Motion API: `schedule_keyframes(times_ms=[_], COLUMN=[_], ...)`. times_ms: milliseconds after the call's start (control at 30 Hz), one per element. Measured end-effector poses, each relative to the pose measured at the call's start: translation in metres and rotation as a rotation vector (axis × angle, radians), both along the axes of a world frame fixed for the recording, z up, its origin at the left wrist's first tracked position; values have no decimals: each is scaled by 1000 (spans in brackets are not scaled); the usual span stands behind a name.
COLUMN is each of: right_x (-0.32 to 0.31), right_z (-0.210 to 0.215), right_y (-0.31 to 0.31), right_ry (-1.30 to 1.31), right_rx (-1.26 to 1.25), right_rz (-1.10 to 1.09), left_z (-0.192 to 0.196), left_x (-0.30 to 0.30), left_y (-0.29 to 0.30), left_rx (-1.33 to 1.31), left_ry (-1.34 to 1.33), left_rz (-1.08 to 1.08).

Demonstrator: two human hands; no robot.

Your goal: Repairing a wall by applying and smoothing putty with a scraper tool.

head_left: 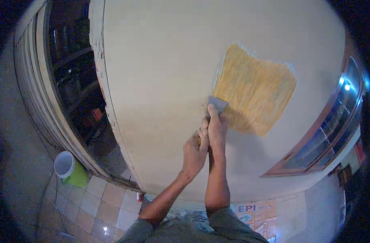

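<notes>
A putty knife with a wide grey blade [220,104] is pressed to the cream wall [160,73], at the lower left corner of a yellow-brown streaked patch [258,87]. My right hand [218,127] is closed round the tool, with a finger laid along the blade. Just below and to the left, my left hand [194,153] is closed at the handle end, where a bit of yellow shows between the fingers. Most of the handle is hidden by both hands. The patch has rough edges with pale, ragged streaks along its top and left sides.
A window with a brown frame [274,172] is at the right. On the left, a doorway with a chipped white frame [99,60] opens onto a dark space. A green and white bucket [77,175] stands on the tiled floor [88,202]. Printed orange sheeting [266,210] lies low on the right.
</notes>
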State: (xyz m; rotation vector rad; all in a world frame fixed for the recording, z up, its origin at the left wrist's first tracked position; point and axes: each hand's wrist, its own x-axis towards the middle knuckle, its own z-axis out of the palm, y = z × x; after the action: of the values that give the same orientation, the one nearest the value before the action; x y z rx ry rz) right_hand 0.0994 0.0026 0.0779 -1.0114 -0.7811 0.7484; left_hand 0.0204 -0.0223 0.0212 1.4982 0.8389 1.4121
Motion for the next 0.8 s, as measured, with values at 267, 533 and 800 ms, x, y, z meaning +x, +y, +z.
schedule_keyframes(times_ms=[267,533,800], right_x=[-12,-1,6], right_z=[-7,-23,-42], right_y=[-14,-2,4], right_ry=[68,36,32], right_rx=[-86,-34,-84], right_rz=[-3,26,-12], left_z=[-19,-26,-38], left_x=[-1,2,5], left_y=[-8,-8,-13], left_rx=[-56,-54,-83], left_ry=[-29,-44,35], left_rz=[-28,-32,27])
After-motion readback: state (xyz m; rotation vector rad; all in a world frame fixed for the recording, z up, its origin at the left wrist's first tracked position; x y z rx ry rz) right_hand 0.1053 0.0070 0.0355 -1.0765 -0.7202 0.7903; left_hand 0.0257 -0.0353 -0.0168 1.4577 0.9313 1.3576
